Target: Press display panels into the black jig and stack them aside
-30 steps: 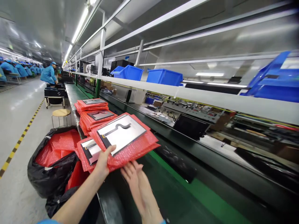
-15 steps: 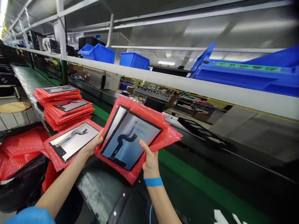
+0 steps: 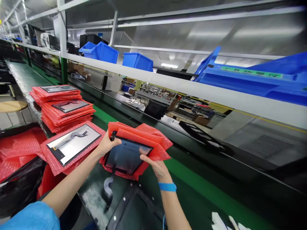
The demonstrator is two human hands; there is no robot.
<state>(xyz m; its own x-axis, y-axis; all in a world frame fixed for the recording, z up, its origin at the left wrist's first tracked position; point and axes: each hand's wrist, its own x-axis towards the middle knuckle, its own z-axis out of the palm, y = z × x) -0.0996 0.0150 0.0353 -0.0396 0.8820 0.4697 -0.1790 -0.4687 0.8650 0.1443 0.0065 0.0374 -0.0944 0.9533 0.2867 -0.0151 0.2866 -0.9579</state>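
Observation:
Between my two hands stands a small stack of display panels and red bubble-wrap bags, tilted up above the bench. My left hand grips its left upper edge, thumb over the front panel. My right hand closes on the right side, thumb on the panel's edge; the other fingers of both hands are hidden behind. From the front panel a flex cable hangs down toward the bench. Left of my hands, another display panel lies face up on a red bubble-wrap bag.
Behind that lie taller piles of red bags with panels. A black sack of red bags stands at left, near a round stool. A black tray-like piece lies in front. Blue bins sit on the shelf above.
Both hands have lowered the stack and tipped it more upright. The flex cable, which lay across the front panel, now dangles below it. My left hand has shifted to the upper edge.

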